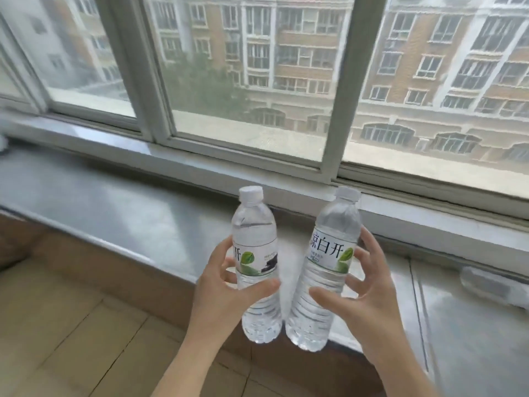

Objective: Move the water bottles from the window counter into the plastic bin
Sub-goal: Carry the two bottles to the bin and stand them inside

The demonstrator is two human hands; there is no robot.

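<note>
Nearest the camera, two bare forearms rise from the lower edge; the left hand [220, 285] wraps the left bottle [256, 265] at its label, thumb across the front and fingers curled behind, and the right hand [363, 285] pinches the right bottle [326, 270] the same way, its fingers showing past the far side; each grip sits at mid-body, probably because that is where a full bottle balances best for carrying. Both bottles are clear, white-capped and apparently full; they are held in the air, near the front edge of the tabletop [128, 213], their bases close together or just touching, I cannot tell which; the right one tilts slightly, cap outward. Below them lies a tiled floor [71, 325]. Beyond, the grey tabletop runs to the window frame [243, 150], with buildings outside. A pale, blurred shape [486, 285] lies on the tabletop at the right; it may be another bottle on its side, but it is too smeared to say. The plastic bin is nowhere in view, so the carry seems to have some way to go.
</note>
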